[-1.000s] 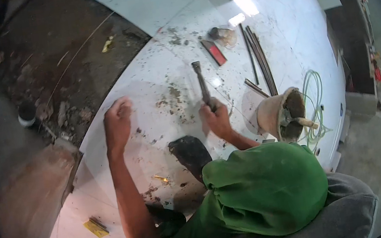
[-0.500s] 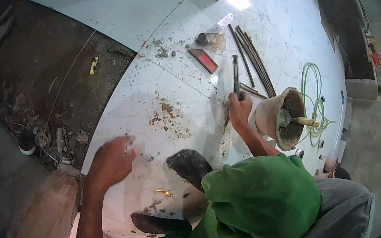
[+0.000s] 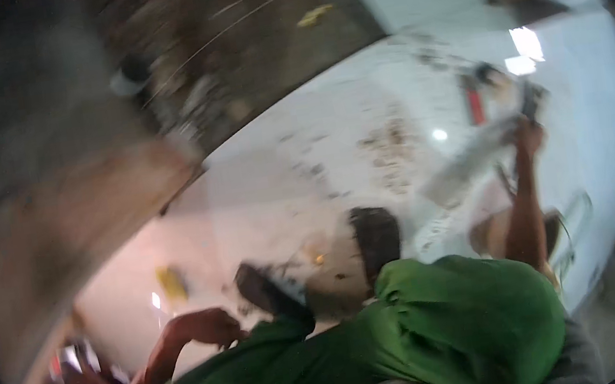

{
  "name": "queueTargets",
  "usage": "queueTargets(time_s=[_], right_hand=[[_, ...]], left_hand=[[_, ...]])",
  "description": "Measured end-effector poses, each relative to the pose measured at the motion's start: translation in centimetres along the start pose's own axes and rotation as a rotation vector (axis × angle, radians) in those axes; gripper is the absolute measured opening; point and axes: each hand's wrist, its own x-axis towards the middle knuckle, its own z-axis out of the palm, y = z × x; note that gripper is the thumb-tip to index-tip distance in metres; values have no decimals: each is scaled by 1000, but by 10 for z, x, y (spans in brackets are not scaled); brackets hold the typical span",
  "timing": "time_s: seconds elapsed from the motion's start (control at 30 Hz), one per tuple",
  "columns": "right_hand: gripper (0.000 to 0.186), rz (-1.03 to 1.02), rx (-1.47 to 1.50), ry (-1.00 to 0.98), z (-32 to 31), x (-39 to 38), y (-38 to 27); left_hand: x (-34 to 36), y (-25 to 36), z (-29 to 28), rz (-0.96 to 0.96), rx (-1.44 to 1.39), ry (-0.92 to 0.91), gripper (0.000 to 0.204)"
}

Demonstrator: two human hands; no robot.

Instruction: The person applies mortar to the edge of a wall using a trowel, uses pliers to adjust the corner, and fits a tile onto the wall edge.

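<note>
My right hand [image 3: 528,136] is stretched out at the right, closed around a dark hand tool [image 3: 530,99] whose exact kind is smeared by motion. Beyond it lie a tool with a red face [image 3: 476,107] and a blurred clear container with a dark end [image 3: 494,76]. Partly behind my right forearm is the mortar bucket [image 3: 486,234]. My left hand [image 3: 215,327] hangs by my green-clad leg, fingers loosely bent and blurred, with nothing visible in it. My dark-covered feet are on the white floor [image 3: 266,174].
Broken, rubble-strewn ground [image 3: 265,56] borders the white floor at upper left. A brownish block [image 3: 76,224] stands at the left. A yellow item [image 3: 171,283] and a small brass-coloured piece [image 3: 319,259] lie near my feet. Green cord [image 3: 575,225] curls at the right.
The view has swung left, so the floor and tools appear farther right. My left hand has drawn back to my leg. My right hand still grips the dark tool, now near the red-faced tool.
</note>
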Motion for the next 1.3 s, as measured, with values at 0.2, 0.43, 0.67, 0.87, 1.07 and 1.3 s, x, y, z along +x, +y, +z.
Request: queueTargets(time_s=[0.2,0.43,0.67,0.87,1.07,1.3], right_hand=[[56,-617,-403,485,14,-117,-84],[34,-1227,132,106,34,-224,-194],[42,-1143,264,-985,42,-450,-233],[36,-1267,253,-951,13,-460,-209],[24,-937,203,-763,-71,-484,-215],[27,-782,296,-1139,-61,-498,-138]], left_hand=[[6,70,18,91,107,384,44],[5,146,-19,520,512,650,24],[-11,227,-13,629,504,328,17],[-47,274,-7,946,139,460,29],[-26,301,-38,1028,24,658,10],[-10,291,-51,1102,318,530,25]])
